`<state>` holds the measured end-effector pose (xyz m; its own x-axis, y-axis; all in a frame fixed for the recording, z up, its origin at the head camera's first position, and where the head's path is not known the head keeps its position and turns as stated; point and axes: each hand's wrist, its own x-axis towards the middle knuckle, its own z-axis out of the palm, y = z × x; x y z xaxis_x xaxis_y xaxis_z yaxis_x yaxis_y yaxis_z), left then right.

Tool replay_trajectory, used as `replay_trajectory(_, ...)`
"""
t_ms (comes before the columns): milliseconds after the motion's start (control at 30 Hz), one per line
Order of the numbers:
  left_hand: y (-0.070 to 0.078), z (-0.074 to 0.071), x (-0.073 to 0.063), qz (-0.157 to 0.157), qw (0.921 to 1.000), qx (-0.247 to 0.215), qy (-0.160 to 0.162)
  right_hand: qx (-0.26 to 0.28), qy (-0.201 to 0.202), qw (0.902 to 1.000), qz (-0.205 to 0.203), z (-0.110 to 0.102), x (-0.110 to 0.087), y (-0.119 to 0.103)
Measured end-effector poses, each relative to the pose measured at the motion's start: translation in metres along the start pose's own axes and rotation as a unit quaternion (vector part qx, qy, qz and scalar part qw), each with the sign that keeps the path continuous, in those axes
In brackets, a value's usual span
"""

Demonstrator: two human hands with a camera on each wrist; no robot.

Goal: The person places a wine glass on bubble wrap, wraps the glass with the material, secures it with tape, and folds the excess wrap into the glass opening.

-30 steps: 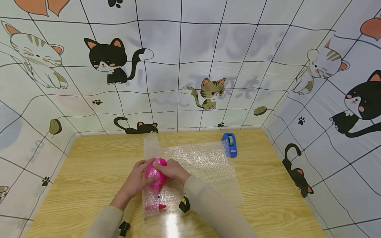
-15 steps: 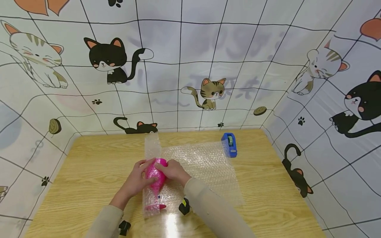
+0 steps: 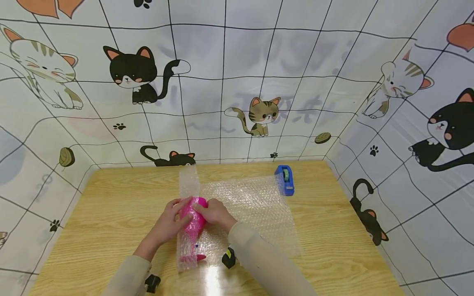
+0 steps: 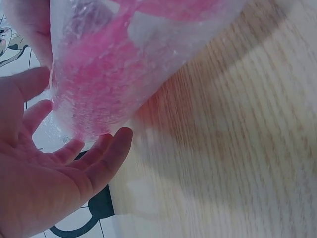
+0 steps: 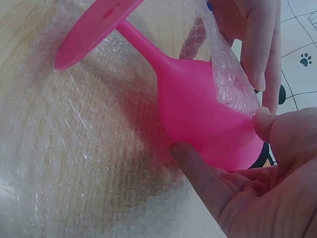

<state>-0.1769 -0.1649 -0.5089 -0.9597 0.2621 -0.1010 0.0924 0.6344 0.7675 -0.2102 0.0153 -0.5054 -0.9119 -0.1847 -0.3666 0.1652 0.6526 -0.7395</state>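
A pink plastic wine glass [image 3: 201,201] lies on its side along the left part of a bubble wrap sheet [image 3: 255,213]. The sheet's left edge is folded over the bowl, stem and part of the foot. My left hand [image 3: 168,222] holds the wrapped bowl from the left, fingers spread over the film and thumb nearer the stem. From the right, my right hand [image 3: 217,214] grips the bowl, its thumb on the wrap's edge. Bare pink bowl [image 5: 208,124] shows beside that edge in the right wrist view. In the left wrist view, curved fingers [image 4: 111,158] meet the film at the bowl's rim.
A blue tape dispenser [image 3: 290,185] stands at the back right of the wooden table [image 3: 333,230], beside the sheet's far corner. Cat-patterned sheeting [image 3: 207,94] rises behind the table and at both sides. Small black devices sit at both wrists.
My left thumb has slid slightly away from the stem along the wrapped bowl. The right hand, glass and sheet look almost unmoved.
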Motion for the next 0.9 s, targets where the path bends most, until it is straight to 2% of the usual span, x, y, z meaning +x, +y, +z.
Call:
replay_trajectory(133,-0.0011,0.0018,0.0008,-0.014,0.9995,-0.023,0.014,0.007,-0.002,1.0000,-0.002,-0.0008,-0.0028,-0.0007)
replay_trajectory(367,-0.0011,0.0026,0.0015,-0.066,0.9960,-0.059,0.013,0.017,-0.007,0.9998,0.007,-0.0013,-0.0045,-0.0008)
replay_trajectory(700,-0.0018,0.0030,0.0015,-0.086,0.9945,-0.056,0.024,0.045,-0.026,0.9986,0.001,0.0012,-0.0018,0.0062)
replay_trajectory(900,-0.0009,0.0036,0.0027,-0.108,0.9928,-0.049,0.016,0.059,-0.036,0.9975,0.009,0.0026,-0.0018,0.0077)
